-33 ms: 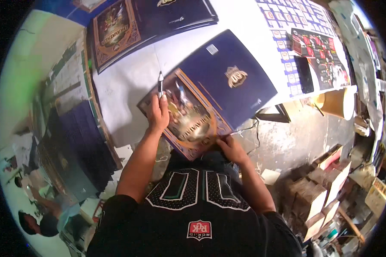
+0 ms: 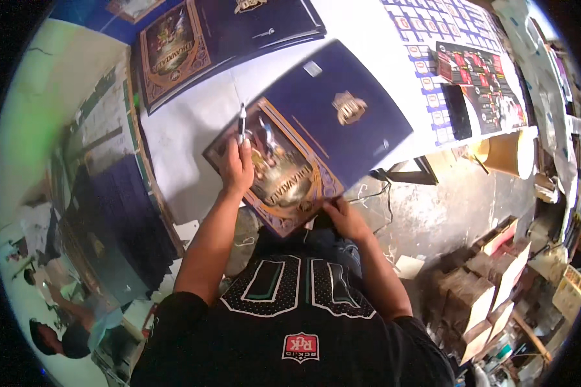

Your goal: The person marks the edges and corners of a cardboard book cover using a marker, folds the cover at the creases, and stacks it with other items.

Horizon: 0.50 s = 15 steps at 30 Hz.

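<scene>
**Desk:** What do the hands hold at frame centre?

**Photographer:** The left hand is clenched around a slim pen-like tool, which stands up out of the fist toward the top of the frame. The heel of that hand rests on the left edge of a large printed sheet, dark blue with an ornate gold-framed picture panel. The right hand pinches the sheet's lower corner, just below centre, fingers on top of the edge.

**Desk:** And where does the sheet lie against the two grips?

**Photographer:** It spreads up and to the right from both hands, tilted, its blue half reaching toward upper centre right over the white table. The pen tip sits just beyond the sheet's upper left edge.

**Desk:** Surroundings?

**Photographer:** A matching print lies at upper left, sticker sheets and a dark flyer at upper right, stacked cardboard boxes on the floor at lower right.
</scene>
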Available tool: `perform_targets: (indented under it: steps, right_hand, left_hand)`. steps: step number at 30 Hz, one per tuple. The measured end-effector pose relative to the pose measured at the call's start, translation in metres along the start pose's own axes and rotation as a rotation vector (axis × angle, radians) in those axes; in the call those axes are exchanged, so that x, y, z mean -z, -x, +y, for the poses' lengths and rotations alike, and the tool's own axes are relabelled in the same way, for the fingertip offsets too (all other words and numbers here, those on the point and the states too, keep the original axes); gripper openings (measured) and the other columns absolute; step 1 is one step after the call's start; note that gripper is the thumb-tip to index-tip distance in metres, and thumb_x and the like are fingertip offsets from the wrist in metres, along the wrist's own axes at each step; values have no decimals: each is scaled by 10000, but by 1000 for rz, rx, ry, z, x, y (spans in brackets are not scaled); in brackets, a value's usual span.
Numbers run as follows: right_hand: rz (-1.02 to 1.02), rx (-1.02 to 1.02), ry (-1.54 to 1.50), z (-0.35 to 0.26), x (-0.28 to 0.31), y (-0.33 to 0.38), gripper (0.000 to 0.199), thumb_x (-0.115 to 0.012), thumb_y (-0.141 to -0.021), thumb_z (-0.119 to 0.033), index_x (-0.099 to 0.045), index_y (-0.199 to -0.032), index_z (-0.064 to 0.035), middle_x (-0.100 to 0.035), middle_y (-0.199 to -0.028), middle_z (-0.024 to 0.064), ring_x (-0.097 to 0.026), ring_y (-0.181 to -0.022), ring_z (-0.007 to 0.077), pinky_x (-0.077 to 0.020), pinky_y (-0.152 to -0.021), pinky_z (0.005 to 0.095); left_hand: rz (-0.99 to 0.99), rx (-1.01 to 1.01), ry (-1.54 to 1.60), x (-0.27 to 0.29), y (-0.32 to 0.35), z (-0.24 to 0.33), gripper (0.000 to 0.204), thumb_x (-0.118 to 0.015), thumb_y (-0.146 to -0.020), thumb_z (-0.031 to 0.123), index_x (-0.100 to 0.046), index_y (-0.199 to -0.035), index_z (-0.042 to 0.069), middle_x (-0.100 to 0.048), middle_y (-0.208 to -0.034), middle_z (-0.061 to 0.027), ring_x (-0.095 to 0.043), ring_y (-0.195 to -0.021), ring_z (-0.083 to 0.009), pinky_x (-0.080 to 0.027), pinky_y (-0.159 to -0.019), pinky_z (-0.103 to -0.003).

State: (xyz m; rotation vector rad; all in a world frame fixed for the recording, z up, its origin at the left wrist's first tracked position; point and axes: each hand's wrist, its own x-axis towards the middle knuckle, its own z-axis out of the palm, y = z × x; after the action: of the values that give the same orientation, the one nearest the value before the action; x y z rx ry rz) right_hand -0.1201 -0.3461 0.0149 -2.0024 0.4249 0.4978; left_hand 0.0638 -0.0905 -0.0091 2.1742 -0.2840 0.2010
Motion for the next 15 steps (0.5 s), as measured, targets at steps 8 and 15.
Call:
perform_targets:
  steps: [8,15]
  right_hand:
    - [331,192,492,-21,-4,-32,199,-600,-870,-264,-573,-885,-67,-620,-748,154,-635,-702,356,-495,-648,489]
    - [744,535,1006,-4,2,-95,141,-576,-787,-222,-576,-889,-124,-563,-873,56,-575,-867,269,-444,-773,443]
  left_hand:
    - [6,81,-124,-12,-52,-3,305,-436,-1017,330,-529,-1034,40,-614,-876,-200,-606,-809,-408,-458,-682,-463]
    - [23,121,-104,-6,-49,-5,305,-434,-1015,329,-533,-1051,43,-630,-921,-213,-604,-862,-425,-460,-708,-480]
